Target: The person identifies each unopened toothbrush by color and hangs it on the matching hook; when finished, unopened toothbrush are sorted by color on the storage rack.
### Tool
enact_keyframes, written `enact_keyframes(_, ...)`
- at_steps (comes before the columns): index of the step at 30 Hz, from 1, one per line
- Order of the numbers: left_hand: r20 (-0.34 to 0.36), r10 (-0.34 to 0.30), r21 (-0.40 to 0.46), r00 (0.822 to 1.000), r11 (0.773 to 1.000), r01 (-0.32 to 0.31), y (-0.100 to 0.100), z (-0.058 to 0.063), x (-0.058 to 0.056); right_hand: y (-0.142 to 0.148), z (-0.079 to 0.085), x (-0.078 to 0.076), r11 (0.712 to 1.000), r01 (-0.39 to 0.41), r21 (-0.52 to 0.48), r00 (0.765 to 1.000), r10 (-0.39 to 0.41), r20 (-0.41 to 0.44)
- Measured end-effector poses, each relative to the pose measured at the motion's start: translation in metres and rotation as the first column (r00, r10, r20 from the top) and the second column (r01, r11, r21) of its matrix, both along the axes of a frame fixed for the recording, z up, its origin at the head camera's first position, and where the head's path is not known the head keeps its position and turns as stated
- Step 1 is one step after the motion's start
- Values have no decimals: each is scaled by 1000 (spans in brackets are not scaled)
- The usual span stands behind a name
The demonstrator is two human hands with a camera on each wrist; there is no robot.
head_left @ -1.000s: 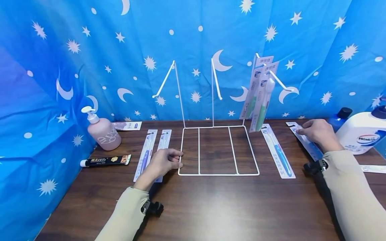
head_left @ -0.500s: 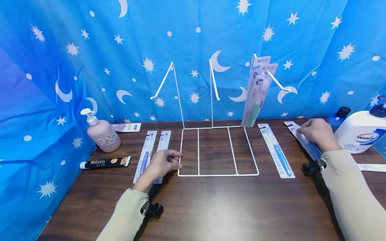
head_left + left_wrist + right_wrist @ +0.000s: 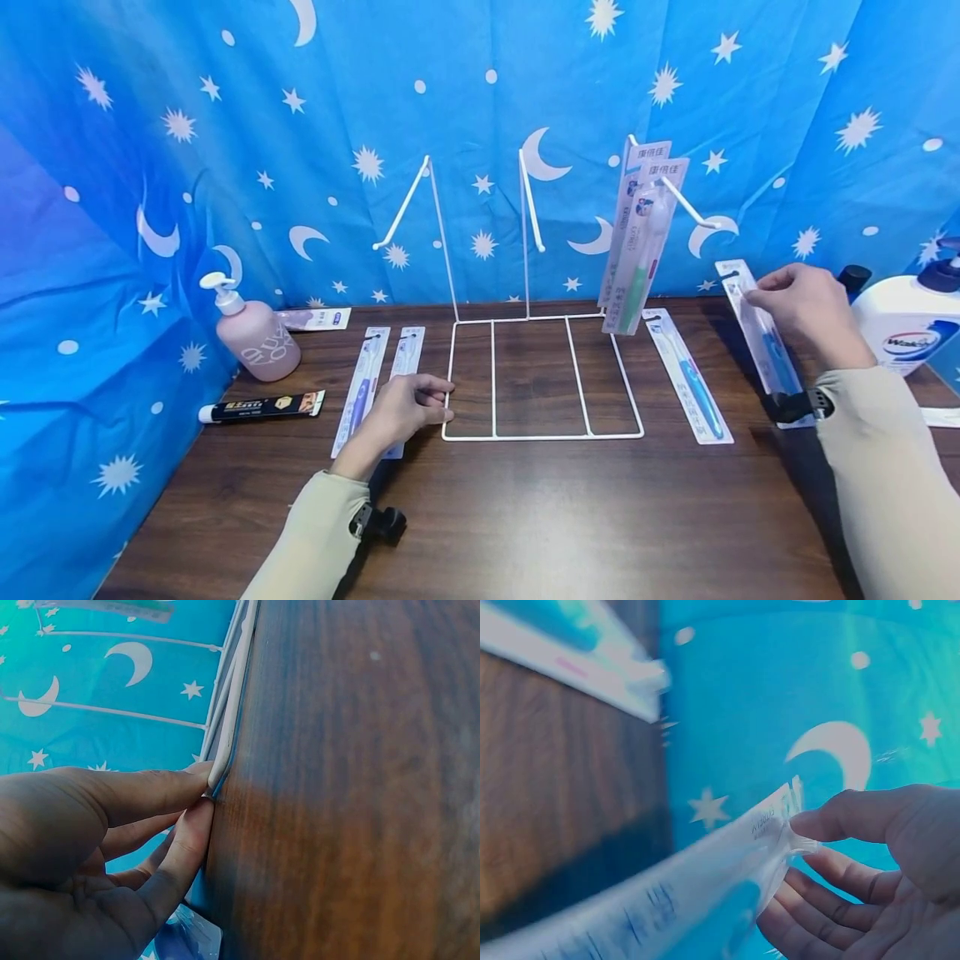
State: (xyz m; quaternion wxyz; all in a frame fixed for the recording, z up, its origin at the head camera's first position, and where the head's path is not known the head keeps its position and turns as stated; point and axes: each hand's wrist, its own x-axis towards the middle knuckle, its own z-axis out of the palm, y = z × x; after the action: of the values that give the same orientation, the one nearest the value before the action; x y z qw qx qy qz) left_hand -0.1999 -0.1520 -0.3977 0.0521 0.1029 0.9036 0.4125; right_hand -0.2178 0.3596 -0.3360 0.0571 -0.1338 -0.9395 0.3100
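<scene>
My left hand (image 3: 401, 408) pinches the left side of a white wire display rack (image 3: 540, 437); the left wrist view shows thumb and finger at its base wire (image 3: 237, 705). On the right, my right hand (image 3: 806, 308) pinches the top part of a packaged blue toothbrush (image 3: 759, 337), tilted up off the table. In the right wrist view the pack (image 3: 690, 889) runs down and left from my fingertips. Two packaged toothbrushes hang on the rack's right hook, the front one (image 3: 637, 279) green-handled. The left and middle hooks carry nothing.
Another packaged blue toothbrush (image 3: 693, 383) lies right of the rack. Two more packs, one with a purple toothbrush (image 3: 363, 387), lie left. Also around are a pink pump bottle (image 3: 258, 337), a black toothpaste tube (image 3: 262, 407) and a white bottle (image 3: 903, 325). A blue curtain (image 3: 330, 108) hangs behind.
My right hand has raised the packaged blue toothbrush off the table, moving it slightly up. The hanging green toothbrush packs have swung. My left hand stays at the rack.
</scene>
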Motion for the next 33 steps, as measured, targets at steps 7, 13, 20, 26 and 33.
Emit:
enact_keyframes(7, -9, -8, -9, 1000, 1000, 8, -1, 0, 0, -14, 28, 5, 1000, -12, -3, 989, 11, -145)
enact_keyframes(13, -6, -6, 0, 1000, 1000, 6, 0, -1, 0, -25, 48, 15, 1000, -13, -7, 977, 11, -211)
enact_keyframes(20, 6, -3, 1, 1000, 1000, 3, -2, 0, 0, -42, 66, 28, 998, -5, -55, 952, -12, -306)
enact_keyframes(26, 4, 3, 4, 1000, 1000, -3, -1, -1, -1, -54, 80, 44, 993, 7, -114, 921, -51, -387)
enact_keyframes(33, 8, 7, 2, 1000, 1000, -7, -1, 0, -1, -67, 91, 62, 980, -69, -186, 872, -32, -488)
